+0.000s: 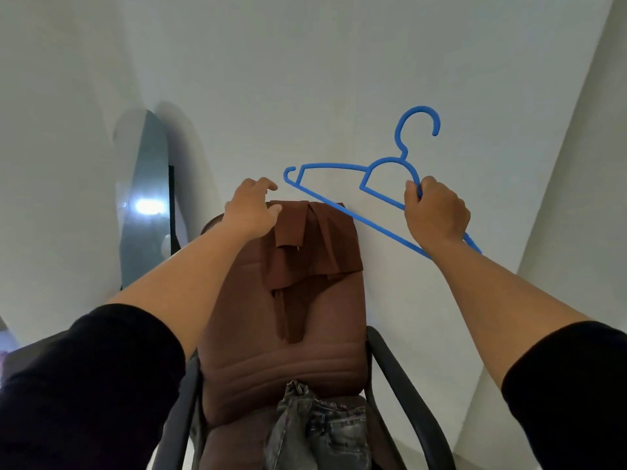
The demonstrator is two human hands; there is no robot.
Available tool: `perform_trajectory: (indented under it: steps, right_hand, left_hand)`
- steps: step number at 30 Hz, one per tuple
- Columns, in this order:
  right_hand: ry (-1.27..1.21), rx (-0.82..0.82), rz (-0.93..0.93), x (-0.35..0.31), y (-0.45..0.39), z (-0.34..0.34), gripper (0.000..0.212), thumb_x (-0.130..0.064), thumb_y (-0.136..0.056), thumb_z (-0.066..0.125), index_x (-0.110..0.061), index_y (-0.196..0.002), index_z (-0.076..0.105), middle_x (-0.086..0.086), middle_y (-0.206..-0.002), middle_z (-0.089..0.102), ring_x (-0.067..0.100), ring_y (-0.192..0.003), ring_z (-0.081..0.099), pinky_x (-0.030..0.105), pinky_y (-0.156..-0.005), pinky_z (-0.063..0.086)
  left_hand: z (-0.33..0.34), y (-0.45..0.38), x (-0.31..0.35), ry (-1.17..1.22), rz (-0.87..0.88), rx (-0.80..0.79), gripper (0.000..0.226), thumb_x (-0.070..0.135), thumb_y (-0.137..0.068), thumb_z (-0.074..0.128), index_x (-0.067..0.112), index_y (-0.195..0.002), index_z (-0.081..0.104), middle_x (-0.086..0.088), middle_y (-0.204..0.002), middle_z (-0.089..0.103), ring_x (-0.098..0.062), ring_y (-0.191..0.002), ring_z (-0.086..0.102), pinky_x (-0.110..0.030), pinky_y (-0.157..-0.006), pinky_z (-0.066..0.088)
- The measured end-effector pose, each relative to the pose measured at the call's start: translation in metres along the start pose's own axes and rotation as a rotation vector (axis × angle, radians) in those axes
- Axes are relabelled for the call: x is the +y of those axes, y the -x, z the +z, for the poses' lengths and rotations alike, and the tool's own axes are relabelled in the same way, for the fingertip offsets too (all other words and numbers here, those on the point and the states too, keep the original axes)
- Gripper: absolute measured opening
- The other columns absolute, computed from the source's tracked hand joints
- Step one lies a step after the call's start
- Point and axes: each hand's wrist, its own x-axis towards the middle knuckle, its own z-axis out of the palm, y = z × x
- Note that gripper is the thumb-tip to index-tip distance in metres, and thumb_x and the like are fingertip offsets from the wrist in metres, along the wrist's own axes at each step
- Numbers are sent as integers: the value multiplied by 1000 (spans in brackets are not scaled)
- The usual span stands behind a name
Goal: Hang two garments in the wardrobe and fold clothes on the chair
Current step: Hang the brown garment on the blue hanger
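Gripping the blue hanger [342, 205] closed-fisted above the chair [281, 351], the right hand [436, 212] keeps it ready while the half-open left hand [252, 208] apparently reaches for the brown garment [315, 245] draped over the chair's top.

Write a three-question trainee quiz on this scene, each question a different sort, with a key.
1. True or false: the right hand grips the blue plastic hanger.
2. Which garment lies on the seat of the brown padded chair? A) grey denim jeans B) white towel C) red jacket
3. Fill in: the left hand reaches the brown cloth garment draped over the chair's ____.

Key: 1 true; 2 A; 3 backrest top.
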Motion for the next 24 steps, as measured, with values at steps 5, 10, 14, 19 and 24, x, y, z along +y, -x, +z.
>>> perform_trajectory:
  steps: [5, 10, 14, 19, 24]
  right_hand:
    - [-76, -38, 21, 9, -52, 77, 39, -38, -100, 34, -5, -96, 55, 8, -80, 52, 22, -69, 49, 31, -63, 34]
    - [-183, -96, 33, 29, -105, 155, 36, -38, -99, 37, -6, -97, 54, 8, -84, 55, 19, -71, 51, 30, -63, 36]
    - [-216, -153, 22, 50, -131, 205, 32, -37, -99, 39, -8, -92, 52, 6, -81, 53, 18, -70, 49, 27, -57, 33]
    - [-234, -203, 22, 69, -146, 243, 28, -36, -99, 41, -11, -88, 47, 6, -80, 52, 17, -70, 49, 28, -62, 37]
    - [-230, -209, 38, 81, -151, 261, 28, -36, -99, 41, -11, -85, 45, 6, -79, 52, 17, -68, 49, 27, -60, 37]
  left_hand:
    - [57, -64, -6, -116, -67, -137, 38, 40, -89, 55, 23, -123, 53, -8, -130, 45, -25, -117, 48, -44, -101, 40]
    - [129, -144, 5, -215, -174, -196, 48, 52, -90, 48, 21, -127, 50, -10, -130, 46, -27, -123, 44, -46, -101, 37]
    - [186, -192, 5, -281, -294, -203, 60, 57, -90, 43, 17, -134, 43, -12, -137, 43, -30, -130, 38, -49, -106, 31]
    - [229, -221, -9, -376, -432, -227, 82, 74, -81, 38, 12, -135, 41, -15, -141, 40, -32, -135, 31, -56, -109, 19]
    - [247, -238, -9, -426, -385, -199, 62, 64, -85, 39, 15, -119, 56, -8, -124, 55, -26, -125, 41, -54, -106, 21]
